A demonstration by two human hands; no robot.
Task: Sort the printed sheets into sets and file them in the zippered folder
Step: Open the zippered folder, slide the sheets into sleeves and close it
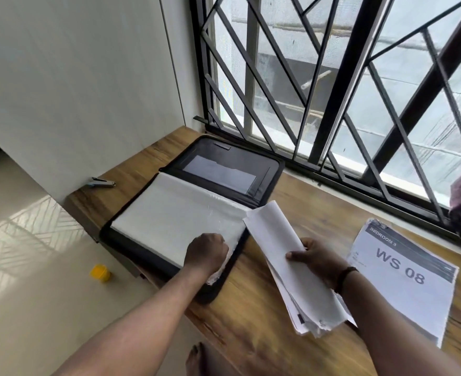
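**Left hand on the open folder, right hand holding a set of sheets**

Head view: The zippered folder (197, 207) lies open on the wooden bench (264, 294), near its left end and close to the window grille (332, 90). Its far half shows a black inner pocket; its near half is covered by clear plastic sleeves (175, 213). The left hand (206, 253) rests on the near right corner of these sleeves with the fingers curled under; whether they pinch a sleeve edge I cannot tell. The right hand (319, 263) grips a set of printed sheets (291, 267), the thumb on top and the other fingers hidden below. This set is bent into a curve and lies just beside the right edge of the folder, its far end reaching over the folder corner. A second stack of sheets (403, 275), printed "WS 08", lies flat on the bench to the right, near the window sill. A stapler (102, 182) lies at the far left corner of the bench. A yellow object (100, 272) is on the floor.
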